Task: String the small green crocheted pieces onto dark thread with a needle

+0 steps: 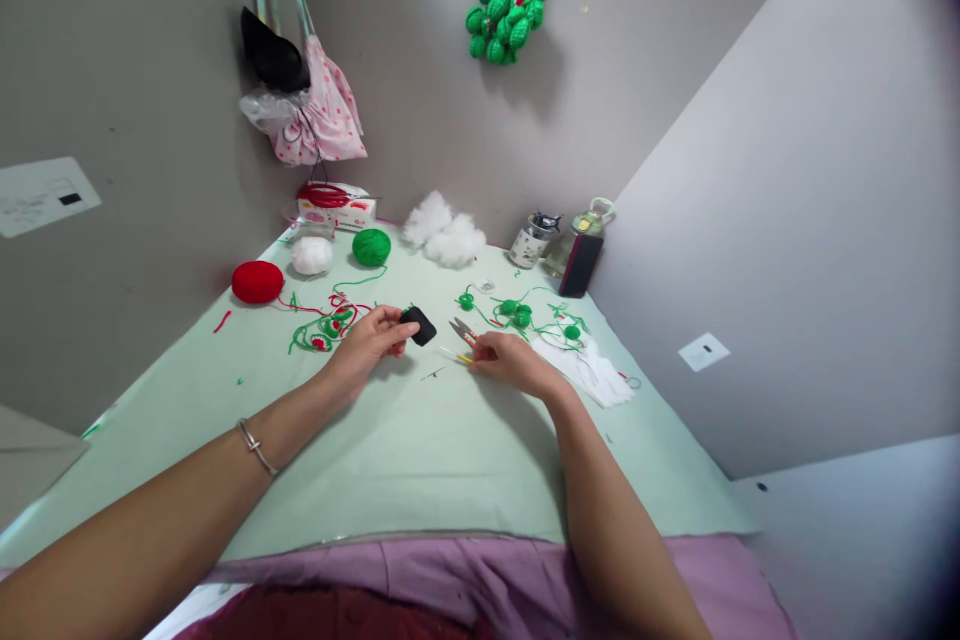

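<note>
My left hand [373, 338] pinches a small flat black piece [420, 326] with rounded corners, a bit of green showing at its upper edge. My right hand [510, 361] is closed at the scissors [462, 329], whose blades point up and left, a little apart, toward the black piece. Under its fingertips lies a yellow-handled tool with a thin shaft, like a crochet hook [463, 358]; whether the fingers grip it too I cannot tell. Small dark thin bits [433, 374] rest on the table below. Left of my left hand are crocheted green-and-red pieces [335, 324] among loose yarn.
Red [257, 282], white [311, 255] and green yarn balls [371, 247] stand at the back left. Behind are white stuffing [446, 232], a pen tin [529, 244] and a phone [581, 265]. Small green crocheted balls [516, 312] and white cloth [589, 368] lie right.
</note>
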Motion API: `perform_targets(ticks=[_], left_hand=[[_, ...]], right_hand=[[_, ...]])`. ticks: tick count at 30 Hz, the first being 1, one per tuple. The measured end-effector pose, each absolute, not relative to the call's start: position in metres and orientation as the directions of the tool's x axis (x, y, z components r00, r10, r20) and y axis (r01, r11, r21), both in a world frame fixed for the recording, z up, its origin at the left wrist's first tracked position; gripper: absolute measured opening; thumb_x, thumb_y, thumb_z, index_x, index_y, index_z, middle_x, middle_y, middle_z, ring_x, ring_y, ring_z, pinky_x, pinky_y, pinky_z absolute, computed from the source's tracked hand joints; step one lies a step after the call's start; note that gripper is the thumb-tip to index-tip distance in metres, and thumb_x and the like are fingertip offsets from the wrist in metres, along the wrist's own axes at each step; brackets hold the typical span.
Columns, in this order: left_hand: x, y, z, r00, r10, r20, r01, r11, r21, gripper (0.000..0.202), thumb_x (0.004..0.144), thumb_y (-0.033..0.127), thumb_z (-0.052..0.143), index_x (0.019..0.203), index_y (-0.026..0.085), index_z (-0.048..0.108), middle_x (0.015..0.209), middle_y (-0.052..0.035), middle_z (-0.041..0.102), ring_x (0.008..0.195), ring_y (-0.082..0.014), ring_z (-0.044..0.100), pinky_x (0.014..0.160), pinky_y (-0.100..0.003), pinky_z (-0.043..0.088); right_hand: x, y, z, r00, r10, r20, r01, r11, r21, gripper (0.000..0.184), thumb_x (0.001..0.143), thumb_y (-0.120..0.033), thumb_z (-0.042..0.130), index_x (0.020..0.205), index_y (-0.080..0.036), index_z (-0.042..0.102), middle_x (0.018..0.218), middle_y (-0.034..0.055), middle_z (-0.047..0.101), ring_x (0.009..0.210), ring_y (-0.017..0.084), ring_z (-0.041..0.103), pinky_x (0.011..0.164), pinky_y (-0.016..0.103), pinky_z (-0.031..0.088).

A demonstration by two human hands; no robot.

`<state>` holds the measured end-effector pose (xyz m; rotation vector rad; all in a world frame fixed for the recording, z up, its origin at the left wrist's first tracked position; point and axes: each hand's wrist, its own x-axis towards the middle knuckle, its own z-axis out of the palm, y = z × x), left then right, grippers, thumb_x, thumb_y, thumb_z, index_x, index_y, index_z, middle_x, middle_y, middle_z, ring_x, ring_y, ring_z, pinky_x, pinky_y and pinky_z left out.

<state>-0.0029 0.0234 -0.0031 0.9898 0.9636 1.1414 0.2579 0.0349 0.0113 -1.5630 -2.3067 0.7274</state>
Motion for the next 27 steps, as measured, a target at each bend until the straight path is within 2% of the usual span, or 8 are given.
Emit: perform_targets(ticks=[3,6,10,13,16,20,23,27], left_hand=[[-0.002,0.022,-0.002,0.158,0.982,-0.103,-0.251,0.141,0.958,0.048,0.062,0.043,0.088,0.091,0.017,0.059,0.073,0.0048,0.057,0.062,-0.0101,0.051,0.064,-0.026,0.041],[-0.001,0.020,0.000,0.186,0.977,-0.105,-0.233,0.147,0.961,0.049,0.063,0.042,0.087,0.094,0.017,0.059,0.075,0.0044,0.059,0.061,-0.0100,0.052,0.064,-0.026,0.041],[0.001,0.018,-0.002,0.224,0.970,-0.096,-0.202,0.143,0.969,0.051,0.065,0.041,0.086,0.101,0.018,0.059,0.084,0.0020,0.064,0.063,-0.0102,0.053,0.068,-0.028,0.044],[0.003,0.017,-0.007,0.251,0.968,-0.027,-0.157,0.068,0.985,0.047,0.067,0.041,0.085,0.100,0.018,0.060,0.087,0.0013,0.064,0.064,-0.0110,0.056,0.067,-0.028,0.044],[0.004,0.017,-0.009,0.288,0.956,0.055,-0.126,-0.019,0.992,0.043,0.070,0.042,0.083,0.099,0.019,0.062,0.093,0.0000,0.064,0.067,-0.0124,0.059,0.068,-0.029,0.045],[0.000,0.021,-0.005,0.234,0.970,0.060,-0.146,-0.025,0.989,0.042,0.070,0.047,0.083,0.095,0.018,0.066,0.079,0.0002,0.066,0.068,-0.0156,0.062,0.071,-0.030,0.049],[-0.004,0.026,-0.003,0.172,0.984,0.046,-0.142,-0.022,0.990,0.039,0.069,0.050,0.083,0.086,0.018,0.068,0.068,0.0006,0.064,0.065,-0.0162,0.061,0.071,-0.030,0.049],[-0.006,0.028,-0.006,0.150,0.987,0.059,-0.160,-0.035,0.987,0.035,0.072,0.048,0.083,0.085,0.019,0.069,0.069,0.0013,0.063,0.064,-0.0143,0.058,0.070,-0.028,0.048]], right_hand=[[0.262,0.045,-0.001,-0.244,0.969,0.043,0.841,0.233,-0.489,0.004,0.082,-0.017,0.068,0.079,-0.018,0.065,0.078,0.0022,0.062,0.072,0.015,0.051,0.069,0.028,0.037],[0.263,0.052,-0.007,-0.102,0.982,0.161,0.853,0.170,-0.494,0.010,0.091,-0.017,0.057,0.091,-0.017,0.067,0.096,0.0095,0.063,0.083,0.019,0.055,0.076,0.032,0.040],[0.250,0.047,-0.003,-0.123,0.972,0.202,0.786,0.219,-0.578,0.020,0.097,-0.030,0.054,0.103,-0.017,0.069,0.103,0.0110,0.067,0.089,0.021,0.061,0.080,0.033,0.048],[0.226,0.034,-0.001,-0.359,0.924,0.129,0.513,0.311,-0.800,0.041,0.092,-0.043,0.065,0.126,-0.020,0.062,0.115,0.0089,0.070,0.096,0.020,0.066,0.081,0.032,0.053],[0.205,0.022,0.001,-0.498,0.862,0.096,0.155,0.198,-0.968,0.063,0.076,-0.041,0.083,0.130,-0.022,0.057,0.120,0.0081,0.068,0.097,0.020,0.068,0.082,0.032,0.055],[0.201,0.015,0.008,-0.457,0.889,0.022,-0.021,0.014,-1.000,0.051,0.080,-0.043,0.080,0.121,-0.020,0.060,0.096,0.0045,0.072,0.079,0.016,0.067,0.077,0.032,0.056],[0.208,0.017,0.014,-0.439,0.898,-0.029,-0.136,-0.098,-0.986,0.044,0.083,-0.044,0.076,0.115,-0.018,0.063,0.099,0.0081,0.074,0.076,0.014,0.067,0.076,0.030,0.055],[0.212,0.019,0.015,-0.427,0.904,-0.036,-0.235,-0.149,-0.961,0.040,0.083,-0.041,0.076,0.112,-0.016,0.066,0.098,0.0106,0.075,0.077,0.015,0.067,0.073,0.028,0.054]])
